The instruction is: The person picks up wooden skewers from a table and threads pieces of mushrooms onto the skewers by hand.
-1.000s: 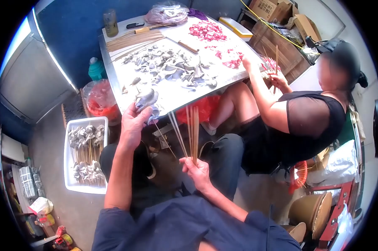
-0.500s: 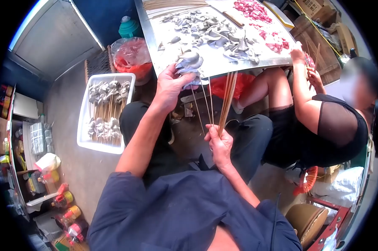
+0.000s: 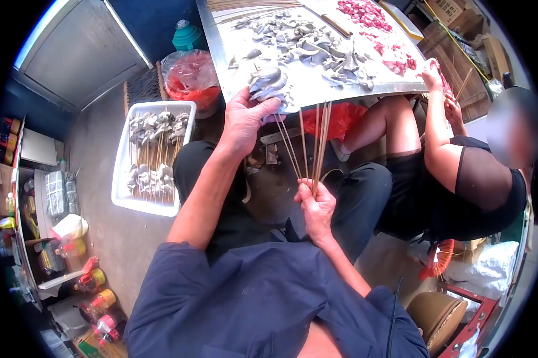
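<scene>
My left hand [image 3: 245,122] is closed around a cluster of grey mushroom pieces [image 3: 268,82] at the table's near left edge. Thin sticks run from below that cluster down to my right hand [image 3: 316,209], which is closed around the lower ends of several wooden skewers [image 3: 320,146] fanned upward. Behind the cluster, loose grey mushroom pieces [image 3: 307,45] lie spread on the white table [image 3: 233,51]. To the left on the floor, a white tray [image 3: 120,179] holds skewers with grey pieces threaded on them.
On the right sits a co-worker [image 3: 483,173], holding skewers near red meat pieces [image 3: 397,59]. A red bag [image 3: 191,74] in a bucket stands left of the table, with a teal jug [image 3: 186,36] behind it. Bottles [image 3: 102,298] stand at lower left.
The view has tilted down and shifted left over the last second. Sticks under the mushroom cluster now converge at my right hand, which stays closed around the skewers.
</scene>
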Available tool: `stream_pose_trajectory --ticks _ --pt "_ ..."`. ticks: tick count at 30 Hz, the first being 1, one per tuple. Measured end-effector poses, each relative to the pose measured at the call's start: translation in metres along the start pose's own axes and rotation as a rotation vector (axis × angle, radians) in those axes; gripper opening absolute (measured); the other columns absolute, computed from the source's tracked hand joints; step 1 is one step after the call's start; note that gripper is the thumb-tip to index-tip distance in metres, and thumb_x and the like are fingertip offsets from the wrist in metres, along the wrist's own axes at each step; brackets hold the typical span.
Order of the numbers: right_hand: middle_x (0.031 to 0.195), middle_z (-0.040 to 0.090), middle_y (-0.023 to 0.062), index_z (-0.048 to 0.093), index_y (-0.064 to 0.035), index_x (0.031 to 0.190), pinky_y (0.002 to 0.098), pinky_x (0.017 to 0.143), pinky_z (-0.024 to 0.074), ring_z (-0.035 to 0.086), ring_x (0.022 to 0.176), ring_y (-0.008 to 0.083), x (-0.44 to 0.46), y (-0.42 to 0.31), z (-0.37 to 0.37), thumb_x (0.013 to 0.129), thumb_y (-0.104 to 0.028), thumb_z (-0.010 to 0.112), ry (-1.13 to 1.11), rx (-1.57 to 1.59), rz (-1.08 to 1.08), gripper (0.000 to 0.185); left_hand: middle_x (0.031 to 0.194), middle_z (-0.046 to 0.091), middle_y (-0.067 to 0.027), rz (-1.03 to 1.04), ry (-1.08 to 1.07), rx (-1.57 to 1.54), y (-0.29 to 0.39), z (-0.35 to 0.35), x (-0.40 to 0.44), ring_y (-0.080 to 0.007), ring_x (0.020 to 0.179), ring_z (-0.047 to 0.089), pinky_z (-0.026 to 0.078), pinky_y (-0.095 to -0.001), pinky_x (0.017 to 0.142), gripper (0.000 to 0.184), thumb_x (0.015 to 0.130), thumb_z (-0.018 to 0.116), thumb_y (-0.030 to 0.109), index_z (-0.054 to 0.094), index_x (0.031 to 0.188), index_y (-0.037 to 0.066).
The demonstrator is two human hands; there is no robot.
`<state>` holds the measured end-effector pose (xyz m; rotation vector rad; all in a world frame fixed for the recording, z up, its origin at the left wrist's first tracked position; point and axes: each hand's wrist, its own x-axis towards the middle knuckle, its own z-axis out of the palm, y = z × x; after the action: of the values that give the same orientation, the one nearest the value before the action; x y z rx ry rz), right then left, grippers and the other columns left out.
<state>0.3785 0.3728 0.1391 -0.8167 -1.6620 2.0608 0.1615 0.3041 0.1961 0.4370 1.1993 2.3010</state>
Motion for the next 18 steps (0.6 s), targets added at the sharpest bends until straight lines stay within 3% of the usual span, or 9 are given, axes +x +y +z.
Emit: stream_pose_trajectory --ticks 5,7,11,13,18 --pt "0.071 0.060 -0.0017 0.063 -0.0021 0.097 0.0178 0.057 0.0403 0.052 0.063 0.0034 0.000 -0.003 0.001 0.091 -0.011 0.062 0.054 -0.009 -0.051 0.010 0.112 0.063 -0.0110 -0.028 0.044 -0.084 0.002 -0.003 0.002 -0.0211 0.098 0.064 0.059 -0.0389 0.078 0.040 0.086 0.064 -0.001 0.051 0.124 -0.001" --pt "0.069 0.060 0.0019 0.062 -0.0021 0.097 0.0159 0.045 0.0305 0.042 0.049 0.0007 0.000 0.002 0.002 0.091 -0.009 0.063 0.035 0.013 -0.103 0.010 0.115 0.062 -0.0114 -0.040 0.051 -0.098 0.004 -0.005 0.004 -0.0231 0.100 0.064 0.058 -0.0420 0.080 0.041 0.086 0.063 -0.001 0.050 0.125 0.000" --pt "0.069 0.060 0.0019 0.063 -0.0024 0.097 0.0160 0.045 0.0305 0.042 0.049 0.0009 -0.001 0.004 -0.002 0.091 -0.009 0.062 0.030 0.037 -0.079 0.009 0.116 0.061 -0.0128 -0.044 0.063 -0.184 0.007 -0.010 0.007 -0.0266 0.102 0.063 0.058 -0.0431 0.080 0.041 0.087 0.060 -0.003 0.048 0.126 0.001" --pt "0.072 0.059 -0.0011 0.062 -0.0017 0.095 0.0188 0.059 0.0421 0.053 0.065 0.0044 -0.002 0.000 -0.006 0.091 -0.009 0.061 0.009 0.006 0.001 0.009 0.115 0.061 -0.0131 -0.025 0.083 -0.188 0.007 -0.008 0.006 -0.0264 0.102 0.063 0.058 -0.0438 0.080 0.040 0.087 0.060 -0.003 0.049 0.125 0.001" --pt "0.073 0.059 -0.0013 0.062 -0.0014 0.096 0.0188 0.060 0.0422 0.053 0.065 0.0046 -0.002 0.000 -0.004 0.091 -0.009 0.061 0.012 0.017 -0.013 0.009 0.114 0.061 -0.0132 -0.031 0.101 -0.206 0.007 -0.007 0.007 -0.0254 0.100 0.063 0.058 -0.0436 0.082 0.039 0.087 0.060 -0.003 0.050 0.125 0.000"
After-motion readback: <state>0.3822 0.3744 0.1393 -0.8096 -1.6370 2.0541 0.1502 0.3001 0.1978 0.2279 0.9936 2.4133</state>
